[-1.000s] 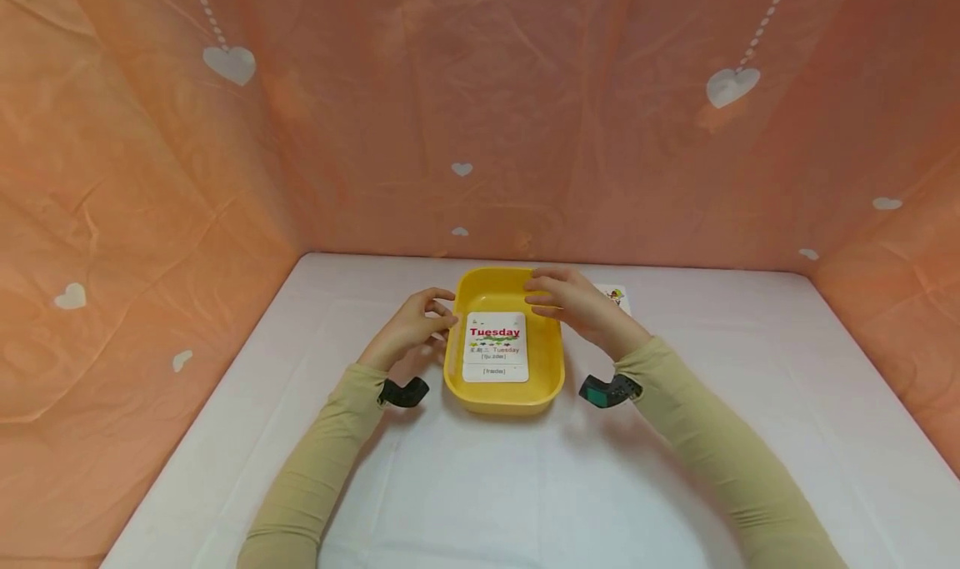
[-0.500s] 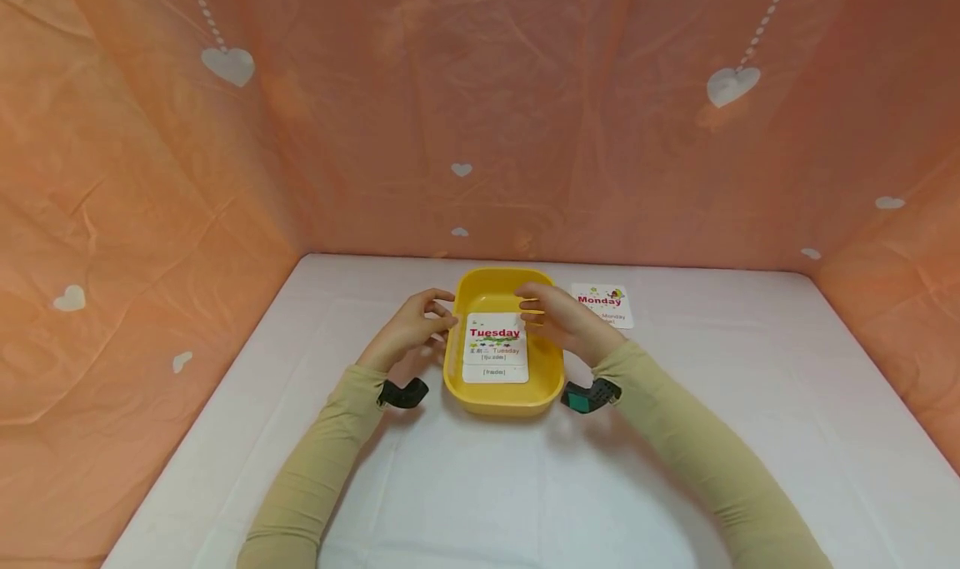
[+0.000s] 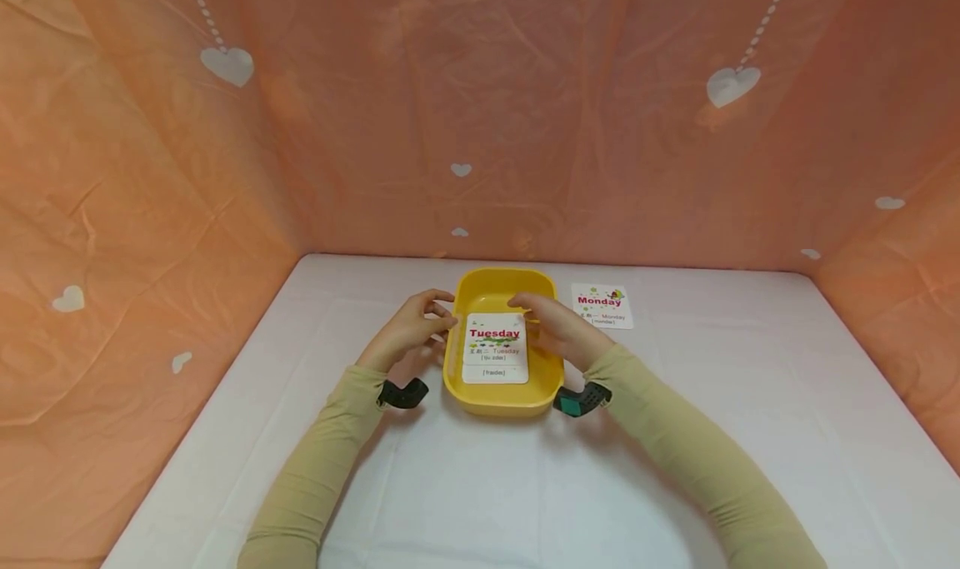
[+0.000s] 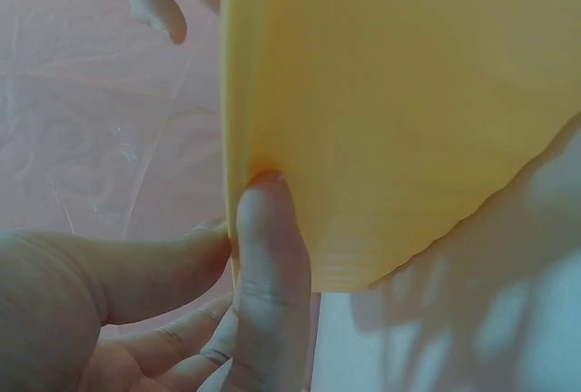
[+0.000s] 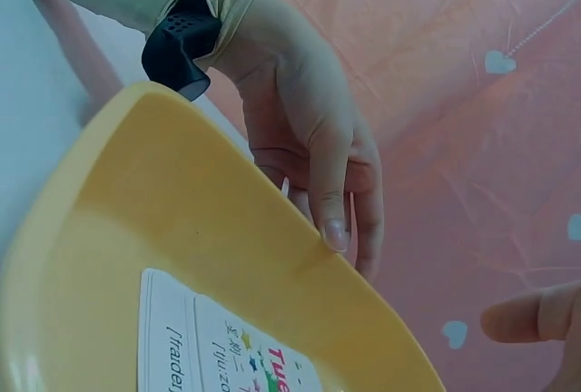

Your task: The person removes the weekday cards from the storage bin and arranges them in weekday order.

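Observation:
A yellow plastic tray (image 3: pixel 506 398) stands on the white cloth. My left hand (image 3: pixel 408 329) holds its left rim; in the left wrist view the thumb and a finger (image 4: pixel 270 269) pinch the wall from both sides. Inside the tray a flashcard printed "Tuesday" (image 3: pixel 495 348) lies on a second card (image 3: pixel 495 374), of which only a strip with phonetic letters shows. My right hand (image 3: pixel 566 329) hovers over the tray's right side, fingers loosely bent and holding nothing, fingertips by the Tuesday card's upper right corner. Part of the right rim is hidden behind it.
A flashcard printed "Monday" (image 3: pixel 602 306) lies on the white tablecloth (image 3: pixel 712 336), right of the tray. Orange-pink sheeting (image 3: pixel 337 177) with white hearts rises behind the table and at both sides.
My right hand has moved left and slightly toward the body, from over the Monday card to over the tray, uncovering that card. The left hand and tray stay put.

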### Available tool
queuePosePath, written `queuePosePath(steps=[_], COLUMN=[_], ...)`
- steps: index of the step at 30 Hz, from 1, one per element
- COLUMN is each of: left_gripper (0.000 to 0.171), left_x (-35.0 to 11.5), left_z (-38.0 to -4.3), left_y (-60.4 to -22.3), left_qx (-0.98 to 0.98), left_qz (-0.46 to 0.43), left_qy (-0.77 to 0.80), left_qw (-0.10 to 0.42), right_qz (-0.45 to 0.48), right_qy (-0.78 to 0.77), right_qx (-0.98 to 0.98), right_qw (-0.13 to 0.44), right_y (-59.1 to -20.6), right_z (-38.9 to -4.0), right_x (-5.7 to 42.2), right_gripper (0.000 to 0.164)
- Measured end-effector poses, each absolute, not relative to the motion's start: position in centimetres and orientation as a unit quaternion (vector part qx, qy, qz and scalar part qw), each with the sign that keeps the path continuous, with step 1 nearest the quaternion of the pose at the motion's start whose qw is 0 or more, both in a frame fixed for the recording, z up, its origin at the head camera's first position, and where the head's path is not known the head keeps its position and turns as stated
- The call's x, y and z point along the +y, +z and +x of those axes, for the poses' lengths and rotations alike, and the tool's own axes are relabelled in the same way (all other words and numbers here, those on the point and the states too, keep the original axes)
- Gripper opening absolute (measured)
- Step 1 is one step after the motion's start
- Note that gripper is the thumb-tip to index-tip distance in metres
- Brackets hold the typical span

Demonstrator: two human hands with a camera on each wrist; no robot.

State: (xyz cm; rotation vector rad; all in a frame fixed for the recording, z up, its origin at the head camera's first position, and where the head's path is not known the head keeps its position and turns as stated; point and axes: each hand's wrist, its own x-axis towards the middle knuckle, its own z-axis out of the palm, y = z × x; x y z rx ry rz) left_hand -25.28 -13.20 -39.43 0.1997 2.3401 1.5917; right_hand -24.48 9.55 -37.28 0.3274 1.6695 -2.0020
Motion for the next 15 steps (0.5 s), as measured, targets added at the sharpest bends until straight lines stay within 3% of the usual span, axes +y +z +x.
queuePosePath(steps=[8, 15], left_gripper=[0.046, 0.046], left_x=[-13.16, -13.14], left_z=[-25.41, -25.51], left_y=[-39.52, -39.58], left_qx=[0.811, 0.811], left_qz=[0.069, 0.064], left_qy=[0.560, 0.560], left_qw=[0.153, 0.156], right_qz=[0.127, 0.134], right_qy=[-0.730, -0.729], right_qx=[0.612, 0.611], right_qw=[0.277, 0.279], right_y=[-37.76, -37.75], right_z=[-24.61, -24.51], right_x=[9.62, 9.58], right_gripper=[0.060, 0.060])
